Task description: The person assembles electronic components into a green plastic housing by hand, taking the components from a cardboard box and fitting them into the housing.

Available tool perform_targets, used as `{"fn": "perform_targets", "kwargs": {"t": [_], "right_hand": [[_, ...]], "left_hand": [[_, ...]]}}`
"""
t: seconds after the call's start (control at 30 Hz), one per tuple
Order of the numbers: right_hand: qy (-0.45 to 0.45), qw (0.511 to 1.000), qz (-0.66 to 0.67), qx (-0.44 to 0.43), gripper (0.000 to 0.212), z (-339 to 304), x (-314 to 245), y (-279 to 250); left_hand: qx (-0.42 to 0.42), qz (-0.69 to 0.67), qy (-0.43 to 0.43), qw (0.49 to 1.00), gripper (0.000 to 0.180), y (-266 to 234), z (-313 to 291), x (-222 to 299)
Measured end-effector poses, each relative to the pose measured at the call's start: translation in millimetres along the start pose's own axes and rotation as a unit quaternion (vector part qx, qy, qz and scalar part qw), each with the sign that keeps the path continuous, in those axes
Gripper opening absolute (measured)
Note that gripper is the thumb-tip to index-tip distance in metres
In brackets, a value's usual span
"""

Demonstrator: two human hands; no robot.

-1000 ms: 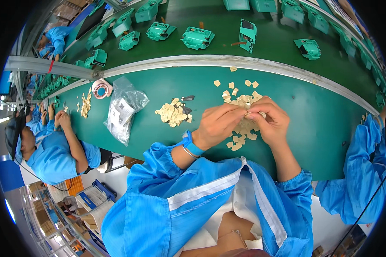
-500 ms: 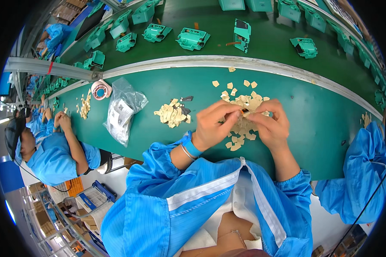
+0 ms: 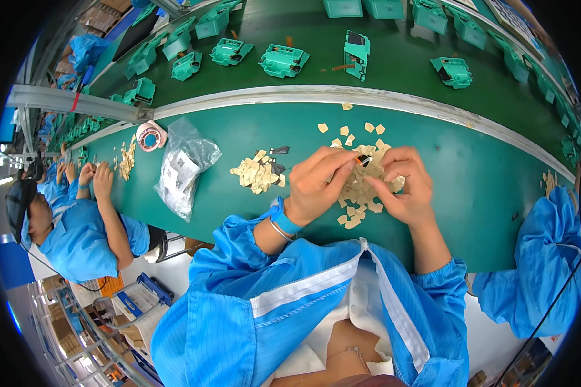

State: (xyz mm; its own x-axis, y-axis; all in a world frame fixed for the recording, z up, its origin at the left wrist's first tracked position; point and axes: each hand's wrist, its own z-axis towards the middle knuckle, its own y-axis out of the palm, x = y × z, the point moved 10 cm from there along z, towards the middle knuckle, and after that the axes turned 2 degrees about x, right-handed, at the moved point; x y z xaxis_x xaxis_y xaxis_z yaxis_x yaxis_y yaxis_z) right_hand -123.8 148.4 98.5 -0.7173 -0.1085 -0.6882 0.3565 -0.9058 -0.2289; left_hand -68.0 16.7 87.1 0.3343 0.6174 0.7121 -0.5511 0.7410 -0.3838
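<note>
L hand (image 3: 315, 184) pinches blk/orange piece (image 3: 363, 160), R hand (image 3: 410, 192) spread nearby.

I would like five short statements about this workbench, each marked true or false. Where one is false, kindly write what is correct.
1. The left hand holds a small black-and-orange piece. True.
2. The right hand is clenched into a fist. False: its thumb and fingers are apart, above loose cream pieces.
3. A clear plastic bag lies to the right of the round pink-and-white roll. True.
4. The blue wristband is on the right wrist. False: it is on the left one.
5. Green plastic housings lie beyond the metal rail. True.
</note>
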Motion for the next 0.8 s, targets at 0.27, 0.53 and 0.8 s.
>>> {"fn": "perform_targets", "kwargs": {"t": [0.27, 0.53, 0.8], "right_hand": [[-0.122, 0.979, -0.163, 0.014, 0.028, -5, -13, -1], [-0.159, 0.97, -0.182, -0.005, 0.026, -5, -19, 1], [-0.171, 0.97, -0.172, -0.022, 0.022, -6, -20, 3]], "left_hand": [[-0.045, -0.03, -0.021, 0.998, 0.014, 11, -4, 2], [-0.092, -0.22, -0.186, 0.953, 0.011, 24, -16, -32], [-0.135, -0.286, -0.268, 0.91, 0.014, 32, -20, -42]]}}
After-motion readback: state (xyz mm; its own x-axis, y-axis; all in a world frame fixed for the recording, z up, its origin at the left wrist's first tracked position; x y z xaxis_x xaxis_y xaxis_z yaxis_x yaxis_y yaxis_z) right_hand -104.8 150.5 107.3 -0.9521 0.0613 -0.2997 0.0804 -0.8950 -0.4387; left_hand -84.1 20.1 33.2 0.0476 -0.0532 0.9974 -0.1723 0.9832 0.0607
